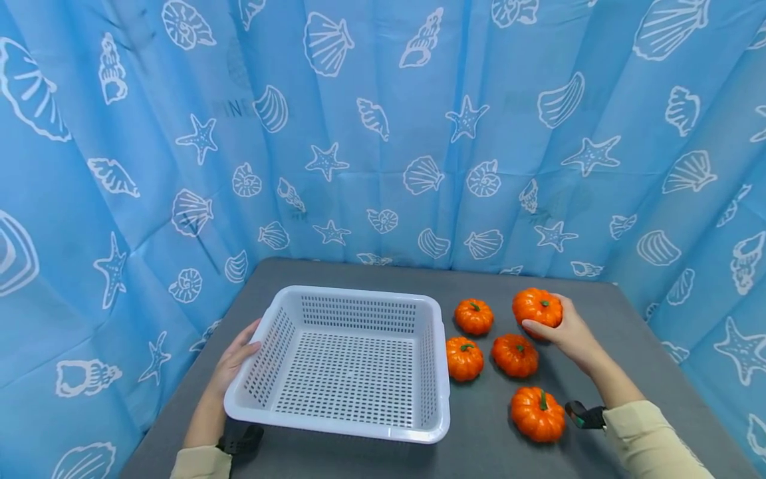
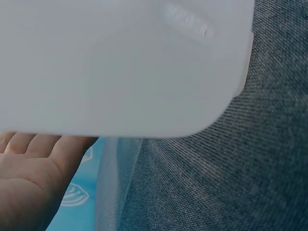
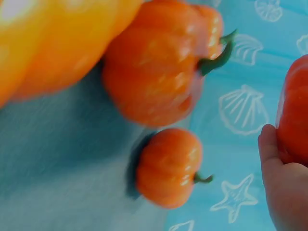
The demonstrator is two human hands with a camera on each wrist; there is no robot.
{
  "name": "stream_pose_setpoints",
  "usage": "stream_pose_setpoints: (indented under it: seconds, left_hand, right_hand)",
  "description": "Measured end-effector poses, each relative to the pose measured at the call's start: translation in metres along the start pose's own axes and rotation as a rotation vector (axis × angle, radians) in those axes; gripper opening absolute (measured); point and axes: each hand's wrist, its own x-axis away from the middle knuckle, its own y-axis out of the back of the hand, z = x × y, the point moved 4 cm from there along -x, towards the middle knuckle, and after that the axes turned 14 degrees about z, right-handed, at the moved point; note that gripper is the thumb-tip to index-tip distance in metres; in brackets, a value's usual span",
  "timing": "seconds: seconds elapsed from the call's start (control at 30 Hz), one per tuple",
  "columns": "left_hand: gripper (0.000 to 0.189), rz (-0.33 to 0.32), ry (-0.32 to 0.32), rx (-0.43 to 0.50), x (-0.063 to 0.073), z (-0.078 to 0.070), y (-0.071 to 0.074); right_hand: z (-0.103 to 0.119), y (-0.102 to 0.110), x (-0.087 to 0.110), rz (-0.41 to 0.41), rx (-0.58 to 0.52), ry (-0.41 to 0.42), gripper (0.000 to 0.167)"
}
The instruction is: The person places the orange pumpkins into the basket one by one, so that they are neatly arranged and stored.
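On my feed the basket (image 1: 335, 426) has its left rim near the table's (image 1: 479, 426) left edge, with a strip of table behind it before the curtain (image 1: 383, 133). I've got the left hand (image 1: 230, 362) on that rim, thumb over, fingers outside, gap about rim-thick. Tight to the basket's right: back pumpkin (image 1: 475, 317) and side pumpkin (image 1: 464, 359); can't tell if the latter touches. Next, middle pumpkin (image 1: 515, 355) and front pumpkin (image 1: 538, 414). I've got the right hand (image 1: 571, 332) gripping the held pumpkin (image 1: 535, 307) at back right, spread pumpkin-wide. Open table beyond it to the right edge.
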Motion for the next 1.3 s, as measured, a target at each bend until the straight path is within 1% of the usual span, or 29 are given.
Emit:
stream_pose_setpoints:
  seconds: [0.2, 0.23, 0.4, 0.53, 0.67, 0.77, 0.87, 0.97, 1.17, 1.3]
  left_hand:
    - [0.055, 0.014, -0.004, -0.021, -0.001, 0.0, -0.001]
    - [0.055, 0.012, -0.003, -0.038, -0.001, 0.0, 0.0]
    - [0.056, 0.021, -0.011, -0.036, 0.0, -0.001, 0.0]
    - [0.056, 0.014, -0.02, 0.022, -0.001, -0.005, -0.006]
    - [0.057, 0.004, -0.013, 0.05, -0.001, -0.009, -0.011]
    - [0.056, 0.017, -0.013, 0.071, -0.002, -0.01, -0.014]
    - [0.055, 0.046, -0.028, 0.107, -0.003, -0.011, -0.014]
    - [0.055, 0.058, -0.034, 0.112, -0.004, -0.01, -0.012]
    - [0.055, -0.001, 0.001, 0.06, -0.002, -0.007, -0.008]
    - [0.055, -0.01, -0.002, 0.059, -0.001, -0.008, -0.01]
  right_hand:
    - [0.025, -0.008, -0.001, 0.036, -0.001, 0.045, 0.087]
    - [0.029, -0.01, -0.002, 0.042, 0.0, 0.055, 0.087]
    - [0.048, -0.02, -0.012, 0.064, 0.01, 0.096, 0.087]
    - [0.06, -0.028, -0.022, 0.096, 0.019, 0.106, 0.09]
    - [0.071, -0.035, -0.031, 0.127, 0.024, 0.129, 0.09]
    - [0.08, -0.041, -0.037, 0.152, 0.029, 0.148, 0.089]
    - [0.09, -0.047, -0.041, 0.183, 0.024, 0.16, 0.09]
    - [0.1, -0.053, -0.044, 0.206, 0.029, 0.17, 0.09]
    - [0.119, -0.067, -0.049, 0.236, 0.033, 0.204, 0.087]
    - [0.129, -0.075, -0.055, 0.247, 0.024, 0.223, 0.086]
